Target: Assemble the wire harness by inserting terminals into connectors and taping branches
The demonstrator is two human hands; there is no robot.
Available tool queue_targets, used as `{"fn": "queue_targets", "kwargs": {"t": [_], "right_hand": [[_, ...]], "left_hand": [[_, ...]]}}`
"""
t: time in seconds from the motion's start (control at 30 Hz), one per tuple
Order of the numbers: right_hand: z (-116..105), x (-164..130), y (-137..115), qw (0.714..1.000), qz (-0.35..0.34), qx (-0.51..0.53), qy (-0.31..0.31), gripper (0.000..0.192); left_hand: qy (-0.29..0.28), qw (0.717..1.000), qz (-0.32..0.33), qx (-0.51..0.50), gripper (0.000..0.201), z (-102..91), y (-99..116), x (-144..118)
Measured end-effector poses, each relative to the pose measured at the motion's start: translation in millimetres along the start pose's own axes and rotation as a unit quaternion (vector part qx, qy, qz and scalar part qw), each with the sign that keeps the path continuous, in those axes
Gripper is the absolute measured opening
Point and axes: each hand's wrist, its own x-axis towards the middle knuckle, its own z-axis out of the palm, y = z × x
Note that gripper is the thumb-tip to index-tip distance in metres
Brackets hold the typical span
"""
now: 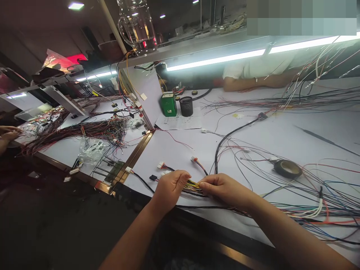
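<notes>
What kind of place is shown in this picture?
Probably a wire-harness assembly workshop. Both hands, left hand and right hand, hold a bundle of thin coloured wires over a long white workbench; a dark roll of tape lies nearby.

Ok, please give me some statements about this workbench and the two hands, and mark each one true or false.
1. Both the left hand and the right hand grip the bundle of wires. True.
2. The roll of tape sits on the left hand's wrist. False: it lies on the white table, to the right of both hands.
3. The green box stands beside the black mesh cup. True.
4. The glass jug stands on the table beside the hands. False: it is on the upper shelf.
</notes>
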Motion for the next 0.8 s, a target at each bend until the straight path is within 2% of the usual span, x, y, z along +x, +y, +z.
{"fn": "queue_targets", "kwargs": {"t": [0.13, 0.2, 0.27, 0.4, 0.53, 0.67, 0.8], "right_hand": [[2.2, 1.0, -22.7, 0.986, -0.125, -0.113, -0.015, 0.023], [7.6, 3.4, -30.7, 0.985, -0.119, -0.122, -0.01, 0.022], [14.7, 6.4, -31.5, 0.989, -0.103, -0.102, 0.012, 0.03], [27.0, 10.7, -17.2, 0.99, -0.105, -0.065, 0.067, 0.04], [27.4, 11.8, 0.8, 0.973, -0.125, -0.162, 0.105, 0.043], [15.9, 10.1, 15.6, 0.934, -0.196, -0.281, 0.098, 0.04], [5.9, 6.8, 21.9, 0.935, -0.216, -0.272, 0.072, 0.039]], "left_hand": [[-0.028, 0.998, 0.045, 0.038, 0.033, -4.7, 9.9, 3.8], [-0.031, 0.997, 0.056, 0.044, 0.036, -6.6, 14.0, 6.3], [-0.031, 0.997, 0.054, 0.046, 0.039, -7.3, 16.3, 8.2], [-0.029, 0.998, 0.048, 0.035, 0.039, -4.8, 15.6, 8.9], [-0.021, 0.999, 0.026, 0.032, 0.038, -1.4, 11.3, 7.3], [-0.004, 1.0, 0.003, 0.016, 0.035, -1.9, 7.7, 5.9], [-0.007, 1.0, -0.01, -0.001, 0.034, -5.1, 8.2, 7.5]]}}
